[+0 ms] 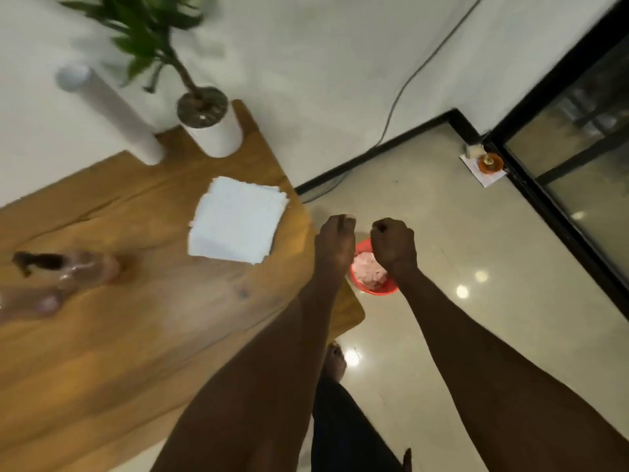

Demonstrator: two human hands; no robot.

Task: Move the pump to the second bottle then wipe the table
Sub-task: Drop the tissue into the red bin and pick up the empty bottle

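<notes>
Two clear bottles stand blurred at the left of the wooden table (143, 335). The farther bottle (90, 269) carries a black pump (37, 261); the nearer bottle (30, 303) shows no pump. A stack of white paper napkins (236, 221) lies near the table's right end. My left hand (335, 245) and my right hand (394, 247) are both past the table's right edge, above a red bin (377, 290) on the floor. Both have their fingers curled in, and nothing shows in either. Crumpled pinkish tissue (369, 272) lies in the bin.
A potted plant in a white pot (218, 132) and a tall white cylinder (112, 114) stand at the table's back edge by the wall. A cable (401, 97) runs down the wall. An orange object (490, 162) sits on paper by the black-framed glass door.
</notes>
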